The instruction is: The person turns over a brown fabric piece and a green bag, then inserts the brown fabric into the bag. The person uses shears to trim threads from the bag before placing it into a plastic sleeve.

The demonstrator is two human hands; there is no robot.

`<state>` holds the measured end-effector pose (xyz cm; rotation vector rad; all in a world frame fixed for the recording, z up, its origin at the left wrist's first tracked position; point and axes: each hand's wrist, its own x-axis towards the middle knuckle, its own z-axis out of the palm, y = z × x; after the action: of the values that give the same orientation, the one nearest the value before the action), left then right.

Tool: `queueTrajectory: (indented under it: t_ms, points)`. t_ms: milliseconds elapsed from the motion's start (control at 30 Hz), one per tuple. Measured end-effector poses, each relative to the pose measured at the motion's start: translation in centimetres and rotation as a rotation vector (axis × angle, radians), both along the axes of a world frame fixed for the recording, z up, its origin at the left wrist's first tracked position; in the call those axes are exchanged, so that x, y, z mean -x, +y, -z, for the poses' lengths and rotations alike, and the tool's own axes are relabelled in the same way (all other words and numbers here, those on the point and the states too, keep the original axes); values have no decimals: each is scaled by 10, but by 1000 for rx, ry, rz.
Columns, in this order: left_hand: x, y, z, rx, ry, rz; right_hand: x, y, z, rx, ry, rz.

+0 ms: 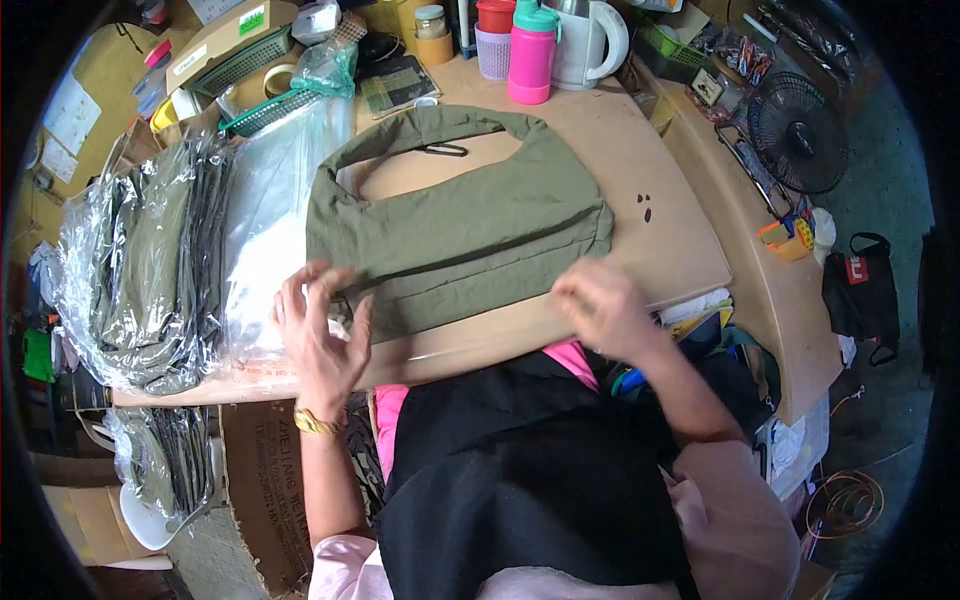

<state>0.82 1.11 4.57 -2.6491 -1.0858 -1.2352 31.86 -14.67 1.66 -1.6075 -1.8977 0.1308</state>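
An olive-green shoulder bag [450,235] lies flat on the tan tabletop, its strap arching away from me and a small black loop [446,150] showing inside the strap opening. My left hand [322,330] is over the bag's near left corner, fingers apart and thumb spread, with a yellow bracelet at the wrist. At the near right corner hovers my right hand [603,305], its fingers bent and blurred by motion; whether they hold anything I cannot tell.
Stacked olive bags in clear plastic [150,270] lie at the left, beside clear plastic sleeves [268,240]. A pink bottle [531,60], a white kettle [590,45] and a jar [431,30] stand at the back. A black fan [797,132] is far right.
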Motion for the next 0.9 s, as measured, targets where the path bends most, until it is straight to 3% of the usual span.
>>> queueTrajectory:
  t_ms: [67, 100, 167, 233, 367, 400, 433, 467, 533, 567, 600, 667, 700, 733, 800, 833, 867, 900]
  points:
    - [-3, -18, 19, 2, -154, 62, 23, -11, 23, -50, -17, 11]
    - [-8, -24, 23, 49, -194, 291, 27, -13, 33, -49, -17, 12]
    - [-31, -47, 35, 264, 4, 522, 29, -13, 47, -90, 116, 118]
    - [-65, -68, 51, 394, 83, 666, 22, -3, 43, -201, 57, 245]
    - [-102, -70, 72, 67, 261, 743, -14, 26, 33, -422, 8, 552]
    - [-100, -66, 71, 383, 170, 894, -25, 29, 38, -433, 0, 558]
    - [-98, -63, 69, 707, 76, 1035, -37, 31, 51, -423, 229, 618]
    - [-96, -62, 64, 701, 74, 1044, -51, 34, 67, -408, 459, 670]
    - [-92, -62, 46, 799, 130, 974, -73, 39, 94, -409, 532, 726]
    - [-93, -64, 46, 713, 278, 779, -79, 39, 102, -437, 682, 717]
    - [-98, -67, 47, 712, 279, 778, -78, 40, 101, -464, 834, 708]
    - [-109, -72, 49, 112, 230, 841, -74, 41, 100, -474, 828, 691]
    - [-101, -72, 47, 380, 348, 957, -71, 40, 96, -479, 820, 674]
    - [-100, -70, 44, 379, 351, 962, -70, 40, 93, -482, 820, 680]
    - [-97, -70, 34, 1041, 215, 1100, -69, 39, 89, -462, 880, 650]
    - [-102, -75, 35, 793, 199, 931, -69, 40, 89, -461, 882, 646]
    - [-105, -76, 42, 795, 197, 925, -68, 40, 90, -438, 862, 656]
    - [-110, -74, 48, 512, 237, 968, -68, 40, 89, -415, 841, 664]
